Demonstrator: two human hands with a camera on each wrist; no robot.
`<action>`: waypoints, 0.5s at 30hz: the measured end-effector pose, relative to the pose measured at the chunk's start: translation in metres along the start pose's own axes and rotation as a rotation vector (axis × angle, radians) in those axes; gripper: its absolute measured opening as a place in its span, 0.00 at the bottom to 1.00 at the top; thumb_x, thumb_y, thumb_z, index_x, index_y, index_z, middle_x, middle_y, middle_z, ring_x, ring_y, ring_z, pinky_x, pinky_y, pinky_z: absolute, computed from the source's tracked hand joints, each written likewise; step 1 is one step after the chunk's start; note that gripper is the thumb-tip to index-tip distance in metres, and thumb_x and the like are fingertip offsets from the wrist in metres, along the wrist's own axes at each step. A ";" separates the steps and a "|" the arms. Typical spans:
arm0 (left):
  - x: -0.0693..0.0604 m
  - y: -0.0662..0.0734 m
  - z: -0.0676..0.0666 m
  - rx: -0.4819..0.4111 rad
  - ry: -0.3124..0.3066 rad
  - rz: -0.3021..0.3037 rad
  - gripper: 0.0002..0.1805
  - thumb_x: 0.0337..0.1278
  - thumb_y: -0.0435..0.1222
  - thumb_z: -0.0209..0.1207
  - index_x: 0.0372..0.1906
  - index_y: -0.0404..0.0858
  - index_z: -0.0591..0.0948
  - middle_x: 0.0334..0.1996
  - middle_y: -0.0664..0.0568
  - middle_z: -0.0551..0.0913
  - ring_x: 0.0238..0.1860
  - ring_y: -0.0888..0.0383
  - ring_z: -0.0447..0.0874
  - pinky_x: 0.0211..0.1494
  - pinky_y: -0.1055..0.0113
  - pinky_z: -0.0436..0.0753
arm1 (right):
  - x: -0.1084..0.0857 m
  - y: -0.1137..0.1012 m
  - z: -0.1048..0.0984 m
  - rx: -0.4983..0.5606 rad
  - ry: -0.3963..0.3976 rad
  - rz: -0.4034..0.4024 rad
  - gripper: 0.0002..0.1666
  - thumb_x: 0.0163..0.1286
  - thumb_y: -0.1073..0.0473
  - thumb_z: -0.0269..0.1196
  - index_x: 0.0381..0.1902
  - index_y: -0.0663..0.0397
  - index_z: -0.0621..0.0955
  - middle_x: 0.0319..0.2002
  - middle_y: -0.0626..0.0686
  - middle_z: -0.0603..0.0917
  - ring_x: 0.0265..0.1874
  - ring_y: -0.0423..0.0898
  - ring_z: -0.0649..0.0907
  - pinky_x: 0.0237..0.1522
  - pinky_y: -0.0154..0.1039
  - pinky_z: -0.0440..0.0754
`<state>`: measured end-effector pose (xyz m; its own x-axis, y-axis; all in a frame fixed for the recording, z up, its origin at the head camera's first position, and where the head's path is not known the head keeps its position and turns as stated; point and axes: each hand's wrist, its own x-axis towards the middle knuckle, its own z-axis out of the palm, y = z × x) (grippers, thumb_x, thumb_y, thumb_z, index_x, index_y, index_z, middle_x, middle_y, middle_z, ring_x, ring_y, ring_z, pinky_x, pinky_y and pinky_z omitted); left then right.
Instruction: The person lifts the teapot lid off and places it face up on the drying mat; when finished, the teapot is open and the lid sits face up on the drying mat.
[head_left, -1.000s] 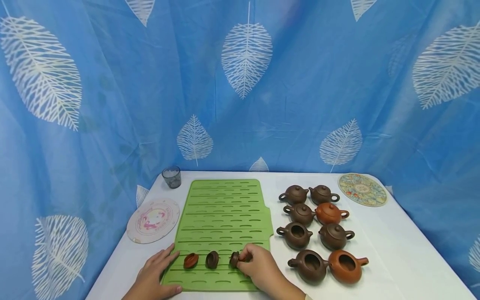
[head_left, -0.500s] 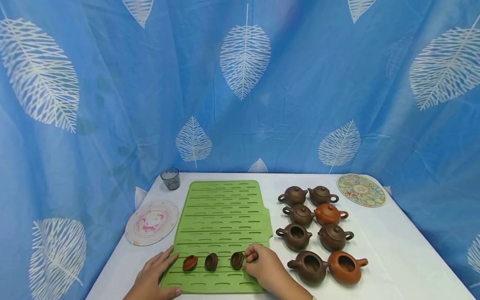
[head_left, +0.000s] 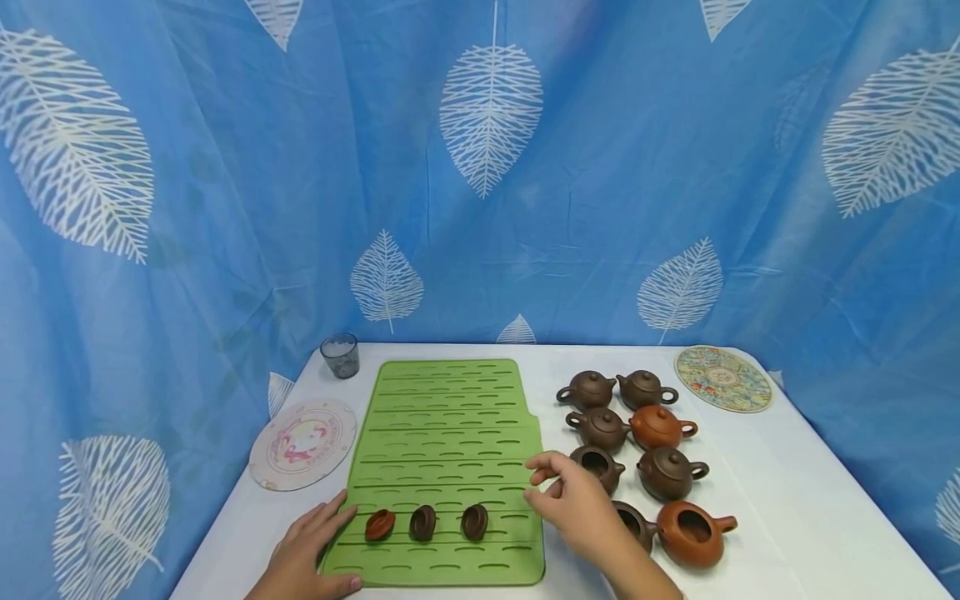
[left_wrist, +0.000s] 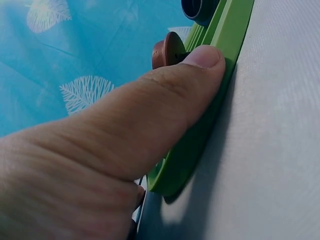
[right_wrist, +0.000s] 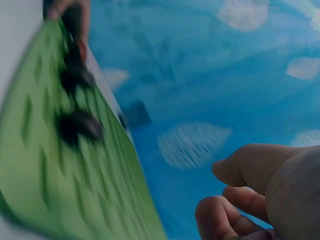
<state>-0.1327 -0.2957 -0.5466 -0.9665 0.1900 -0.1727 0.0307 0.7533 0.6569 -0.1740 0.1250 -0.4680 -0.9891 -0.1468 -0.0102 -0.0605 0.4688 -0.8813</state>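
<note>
Three lids lie in a row near the front of the green mat [head_left: 450, 450]: a reddish lid [head_left: 380, 525] at the left, a dark brown lid [head_left: 422, 523] and another dark brown lid [head_left: 474, 522]. My left hand [head_left: 307, 550] rests with spread fingers on the mat's left front corner; in the left wrist view its thumb [left_wrist: 165, 95] presses the mat's edge. Holding nothing, my right hand [head_left: 581, 508] hovers by the mat's right edge with bent, parted fingers, partly hiding a lidless brown teapot [head_left: 636, 527] and another lidless one [head_left: 600, 468].
A lidless reddish teapot [head_left: 692, 534] stands at the front right, with several lidded teapots behind it, among them a reddish one [head_left: 658, 427]. A patterned disc [head_left: 724, 379] lies at the back right, a pink-white disc [head_left: 303, 445] at the left, a glass [head_left: 341, 356] behind it.
My right hand has let go of the rightmost brown lid, which now lies tipped on the mat, and has moved right toward the teapots. The left hand has stayed in place.
</note>
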 end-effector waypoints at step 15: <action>-0.005 0.010 -0.003 -0.002 -0.006 -0.001 0.54 0.46 0.58 0.78 0.77 0.40 0.72 0.82 0.38 0.60 0.76 0.21 0.55 0.68 0.19 0.64 | 0.000 0.053 -0.138 -0.394 0.209 0.136 0.24 0.74 0.52 0.67 0.63 0.57 0.79 0.55 0.60 0.85 0.40 0.48 0.86 0.32 0.38 0.79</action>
<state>-0.1285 -0.2904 -0.5369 -0.9651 0.1926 -0.1777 0.0290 0.7523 0.6581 -0.1955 0.2702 -0.4494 -0.9950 0.0985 0.0175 0.0654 0.7730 -0.6310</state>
